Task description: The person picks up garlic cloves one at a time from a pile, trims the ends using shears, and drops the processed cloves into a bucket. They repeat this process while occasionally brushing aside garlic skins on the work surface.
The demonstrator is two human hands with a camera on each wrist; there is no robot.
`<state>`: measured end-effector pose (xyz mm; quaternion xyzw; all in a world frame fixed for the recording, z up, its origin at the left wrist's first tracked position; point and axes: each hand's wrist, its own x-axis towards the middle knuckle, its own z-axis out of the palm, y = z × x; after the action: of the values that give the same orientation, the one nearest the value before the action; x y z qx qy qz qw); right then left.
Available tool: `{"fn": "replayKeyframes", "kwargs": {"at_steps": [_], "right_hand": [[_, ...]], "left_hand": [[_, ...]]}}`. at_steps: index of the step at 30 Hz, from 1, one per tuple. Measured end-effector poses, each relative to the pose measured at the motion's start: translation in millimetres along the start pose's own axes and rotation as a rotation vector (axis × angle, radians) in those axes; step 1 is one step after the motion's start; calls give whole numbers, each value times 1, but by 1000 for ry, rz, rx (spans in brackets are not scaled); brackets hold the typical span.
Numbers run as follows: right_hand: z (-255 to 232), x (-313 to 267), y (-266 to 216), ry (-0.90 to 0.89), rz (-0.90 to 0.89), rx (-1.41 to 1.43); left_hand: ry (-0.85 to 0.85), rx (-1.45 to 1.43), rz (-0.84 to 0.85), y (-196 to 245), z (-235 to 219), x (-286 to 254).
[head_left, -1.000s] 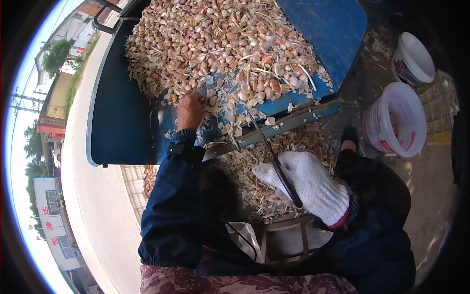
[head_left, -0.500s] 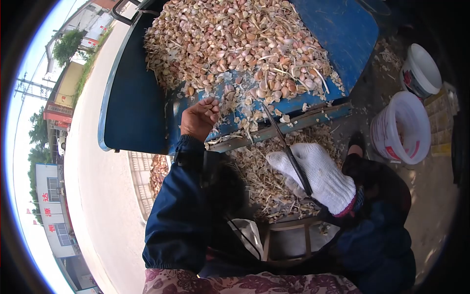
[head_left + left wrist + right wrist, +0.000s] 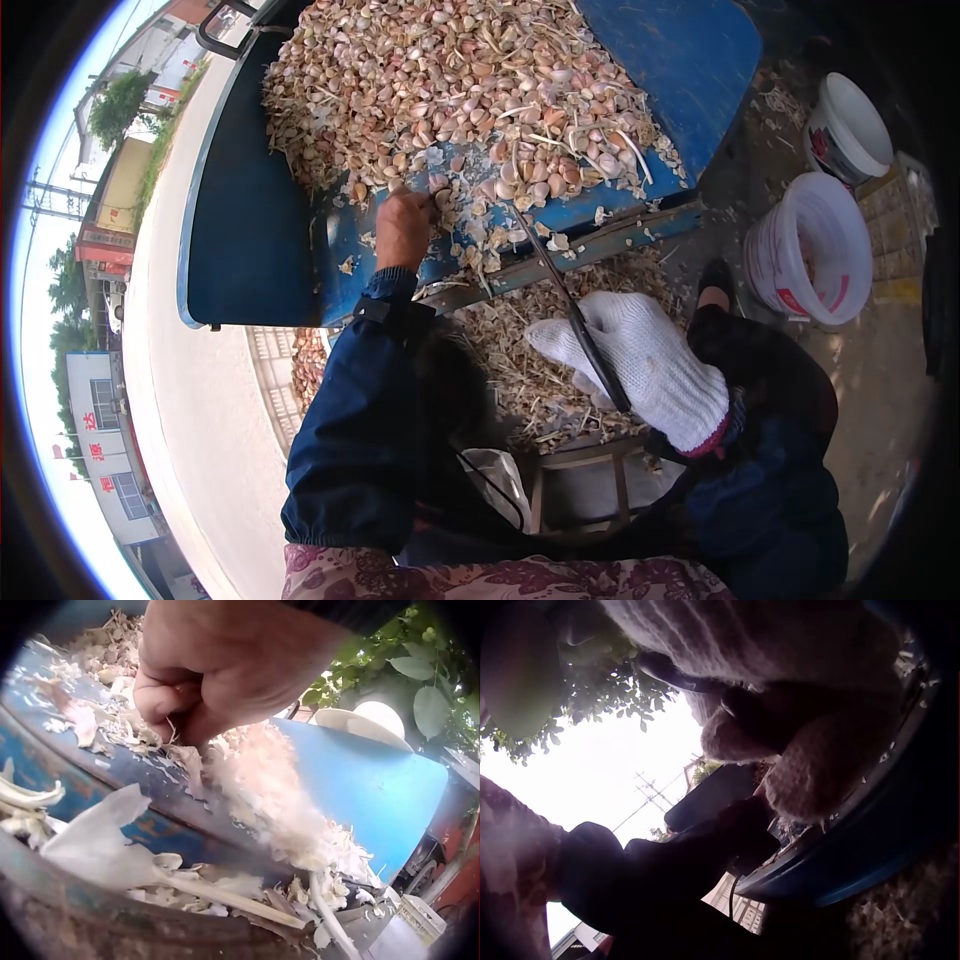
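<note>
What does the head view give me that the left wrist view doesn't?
Only the head view shows the gloved right hand gripping the long shears, the two white buckets and the full garlic pile. Only the left wrist view shows the left hand close up, fingers curled into the papery skins, with green foliage behind. Both show the left hand at the edge of the blue bed.

Left hand [image 3: 404, 228] curled, arm outstretched; gloved right hand [image 3: 640, 365] clenched.
</note>
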<state>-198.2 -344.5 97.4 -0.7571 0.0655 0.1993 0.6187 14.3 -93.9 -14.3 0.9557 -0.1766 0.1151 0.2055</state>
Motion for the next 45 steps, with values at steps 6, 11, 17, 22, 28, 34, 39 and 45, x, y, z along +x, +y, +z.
{"fn": "replayKeyframes", "kwargs": {"at_steps": [6,11,17,22,28,34,39,45], "right_hand": [[-1,1,6,17,-50,-94],[-4,-2,9,19,-37,-66],[-12,-9,-2,9,-35,52],[-20,-11,0,70,-45,-88],[-28,-14,0,104,-143,-94],[-26,-17,-3,51,-92,30],[-24,-16,-3,59,-144,-1],[-22,-15,-13,56,-74,27]], "left_hand": [[38,-1,37,4,3,-4],[-46,-724,-662,-1,-15,-3],[-84,-1624,-802,-15,-29,8],[-81,-1006,-543,37,-11,40],[109,217,75,38,46,71],[114,282,173,44,55,61],[136,148,128,42,54,56],[91,90,190,24,54,59]]}}
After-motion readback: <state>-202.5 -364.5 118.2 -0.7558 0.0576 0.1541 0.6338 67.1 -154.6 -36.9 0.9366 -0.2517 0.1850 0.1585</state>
